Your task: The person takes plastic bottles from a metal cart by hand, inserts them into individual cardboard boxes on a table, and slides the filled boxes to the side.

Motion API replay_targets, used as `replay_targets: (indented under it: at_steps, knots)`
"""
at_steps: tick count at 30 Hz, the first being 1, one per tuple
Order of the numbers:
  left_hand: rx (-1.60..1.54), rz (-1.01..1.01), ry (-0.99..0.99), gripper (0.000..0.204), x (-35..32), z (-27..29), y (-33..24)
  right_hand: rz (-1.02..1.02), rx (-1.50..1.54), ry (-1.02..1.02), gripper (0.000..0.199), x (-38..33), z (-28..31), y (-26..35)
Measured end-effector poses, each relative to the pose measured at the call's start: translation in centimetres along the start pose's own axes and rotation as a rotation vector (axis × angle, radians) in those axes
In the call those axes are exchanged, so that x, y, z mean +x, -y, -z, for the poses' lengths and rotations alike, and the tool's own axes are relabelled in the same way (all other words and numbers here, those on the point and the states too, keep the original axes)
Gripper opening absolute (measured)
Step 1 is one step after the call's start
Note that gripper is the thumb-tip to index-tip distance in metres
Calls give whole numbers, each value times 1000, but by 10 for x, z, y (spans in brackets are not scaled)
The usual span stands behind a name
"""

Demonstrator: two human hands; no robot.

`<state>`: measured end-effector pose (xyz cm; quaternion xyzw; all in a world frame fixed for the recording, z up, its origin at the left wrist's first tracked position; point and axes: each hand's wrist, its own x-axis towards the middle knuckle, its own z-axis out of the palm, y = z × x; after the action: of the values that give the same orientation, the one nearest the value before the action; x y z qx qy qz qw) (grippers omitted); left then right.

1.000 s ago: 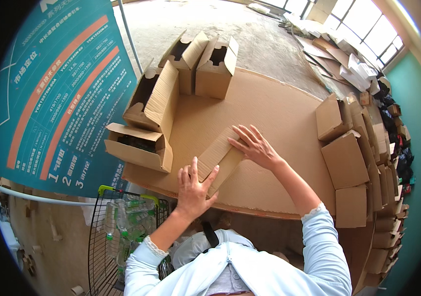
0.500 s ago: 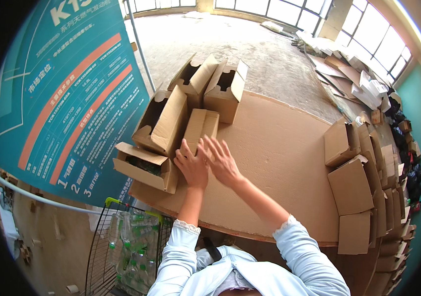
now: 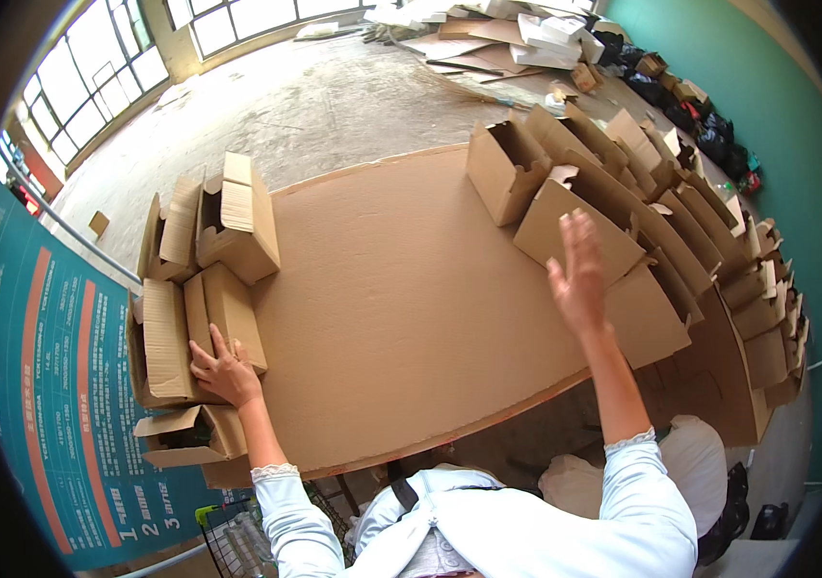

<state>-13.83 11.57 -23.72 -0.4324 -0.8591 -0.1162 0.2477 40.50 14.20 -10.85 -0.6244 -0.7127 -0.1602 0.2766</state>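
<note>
left hand [image 3: 228, 374]: fingers spread, resting on a closed box [image 3: 234, 306]
right hand [image 3: 579, 284]: fingers nearly together, by an open box [image 3: 539, 228]; touch unclear

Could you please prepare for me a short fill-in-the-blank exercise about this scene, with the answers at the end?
1. The left hand touches a closed cardboard box on the ____ side of the cardboard sheet.
2. The number of hands touching this box is ____.
3. The cardboard boxes nearest the right hand have tops that are ____ (open or closed).
4. The person's sleeves are light ____.

Missing words: left; one; open; blue.
</note>
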Motion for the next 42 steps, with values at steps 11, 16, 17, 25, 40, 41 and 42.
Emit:
replay_targets:
  at_steps: [11,16,17,25,40,41,42]
  knots:
    - [-461,-218,19,56,-37,98,9,64,-73,282,25,32,-18,-110]
    - [-590,-135,-2,32,-101,163,76,260,196,474,7,18,4,28]
    - [-560,-85,-47,28,-115,165,93,340,272,470,8,11,8,48]
    - [-344,679,99,31,-307,91,306,805,623,779,27,-33,34,216]
    - [30,962,1382,89,-532,19,395,802,518,852,12,-65,53,299]
    - [116,825,1492,87,-551,8,409,803,504,851,12,-65,54,299]
    - [210,672,1596,86,-555,-1,420,793,488,851,12,-67,54,297]
